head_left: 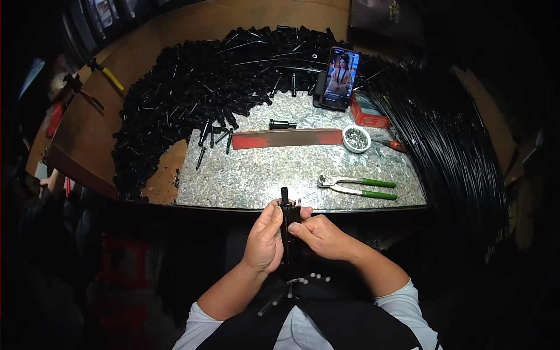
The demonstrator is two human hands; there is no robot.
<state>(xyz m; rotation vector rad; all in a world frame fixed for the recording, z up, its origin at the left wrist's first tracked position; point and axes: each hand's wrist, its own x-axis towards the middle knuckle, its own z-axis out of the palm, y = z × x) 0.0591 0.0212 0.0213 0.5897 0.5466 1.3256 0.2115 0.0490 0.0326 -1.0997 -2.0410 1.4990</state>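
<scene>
In front of the table edge, my two hands grip what looks like a black umbrella frame, a slim shaft with thin ribs around it (285, 204). My left hand (263, 238) wraps the shaft from the left, thumb along it. From the right, my right hand (322, 236) pinches the ribs between thumb and fingers. A row of rib ends stands up between the hands, beside the shaft's tip. Lower down, pale-tipped thin rods fan out before my dark vest; their link to the frame is lost in shadow.
On the speckled tabletop (245, 175) lie green-handled pincers (359, 188), a red-and-dark bar (286, 139) and a white bowl of small metal pieces (356, 139). Behind stand a phone (340, 79) and a red box (370, 112). Black parts (192, 87) heap left; long black rods (449, 140) lie right.
</scene>
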